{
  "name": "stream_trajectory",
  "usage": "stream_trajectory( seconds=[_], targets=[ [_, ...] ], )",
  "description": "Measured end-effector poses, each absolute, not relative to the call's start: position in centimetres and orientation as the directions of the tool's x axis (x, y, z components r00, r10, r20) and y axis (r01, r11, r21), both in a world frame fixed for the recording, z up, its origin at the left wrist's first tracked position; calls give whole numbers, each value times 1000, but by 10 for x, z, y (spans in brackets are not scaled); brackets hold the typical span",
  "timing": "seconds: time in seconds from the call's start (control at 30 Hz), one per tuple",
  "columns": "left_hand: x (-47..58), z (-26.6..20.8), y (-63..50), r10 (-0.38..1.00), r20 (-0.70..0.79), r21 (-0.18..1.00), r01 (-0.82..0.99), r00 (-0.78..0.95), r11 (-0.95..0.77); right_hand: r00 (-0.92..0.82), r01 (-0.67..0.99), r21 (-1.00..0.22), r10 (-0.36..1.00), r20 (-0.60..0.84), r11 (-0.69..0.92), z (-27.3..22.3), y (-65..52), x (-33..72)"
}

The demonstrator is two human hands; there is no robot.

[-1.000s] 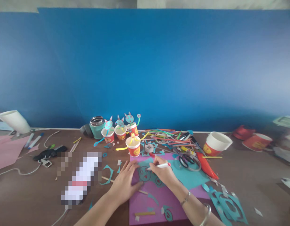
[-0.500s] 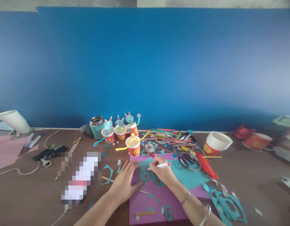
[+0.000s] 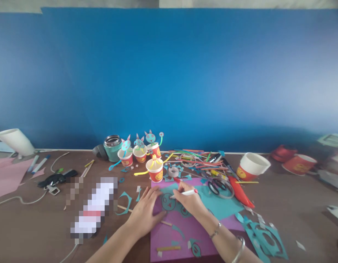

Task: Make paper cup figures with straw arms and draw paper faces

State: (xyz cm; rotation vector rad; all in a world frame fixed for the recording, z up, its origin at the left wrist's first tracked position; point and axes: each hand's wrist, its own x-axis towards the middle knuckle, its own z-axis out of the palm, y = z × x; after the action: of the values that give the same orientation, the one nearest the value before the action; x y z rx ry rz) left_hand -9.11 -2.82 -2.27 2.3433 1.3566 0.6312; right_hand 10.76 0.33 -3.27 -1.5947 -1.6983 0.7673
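My right hand [image 3: 187, 197] is closed around a white marker [image 3: 184, 193] with a red end. Its tip meets a round face drawn on a teal paper sheet [image 3: 220, 201]. My left hand [image 3: 146, 209] lies flat with fingers stretched out, at the left edge of that sheet, its fingertips pressing down. Beneath the teal sheet is purple paper [image 3: 166, 252]. Just beyond my hands stands a red and white paper cup [image 3: 155, 171] with yellow pipe-cleaner arms. A small teal cutout [image 3: 196, 250] lies on the purple paper near me.
Behind are several cups with cat-like paper heads [image 3: 150, 137] and a teal thermos [image 3: 112, 148]. Coloured sticks, scissors [image 3: 213, 187] and a roll of tape [image 3: 173, 172] lie at the back right. Teal scraps [image 3: 267, 237] sit at right, a blurred-out phone [image 3: 96, 204] at left.
The marker tip shifts very slightly over the drawn face. My left hand stays in place, and the objects around keep their positions.
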Motion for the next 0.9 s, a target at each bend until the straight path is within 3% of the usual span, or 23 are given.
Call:
stream_trajectory(
  seconds=[0.9],
  targets=[
    [-92,-22,-27,869,215,531,693,446,-487,6,555,-829,996,88,70,-34,3,108]
  ],
)
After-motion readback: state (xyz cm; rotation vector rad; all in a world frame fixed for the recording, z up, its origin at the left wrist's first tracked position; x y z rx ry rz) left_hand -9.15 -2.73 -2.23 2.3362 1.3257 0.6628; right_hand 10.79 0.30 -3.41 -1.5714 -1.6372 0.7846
